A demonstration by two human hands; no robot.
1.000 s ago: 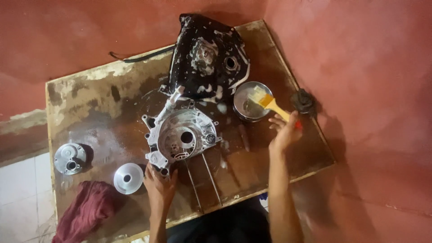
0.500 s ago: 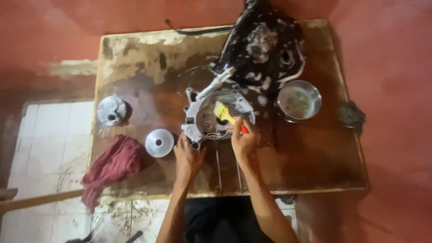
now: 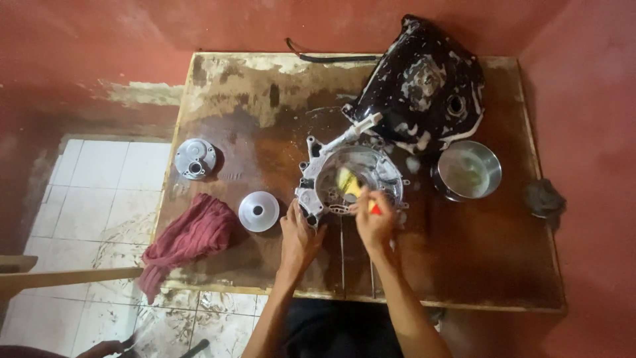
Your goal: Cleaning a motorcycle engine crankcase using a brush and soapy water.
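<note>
Left hand (image 3: pixel 299 233) is clamping down on the near rim of the silver cast-metal engine cover (image 3: pixel 351 179), sitting mid-board toward the front edge of the worn wooden board (image 3: pixel 464 265). Right hand (image 3: pixel 374 215) is gripping what's probably a yellow-bristled brush (image 3: pixel 348 182), scrubbing inside. Best keeping that cover pinned so it isn't sliding, working the bristles into the recesses.

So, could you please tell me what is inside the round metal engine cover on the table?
Inside the engine cover are the yellow bristles of a brush, held by the right hand, plus soapy wetness. The brush and hand hide part of its floor.
</note>
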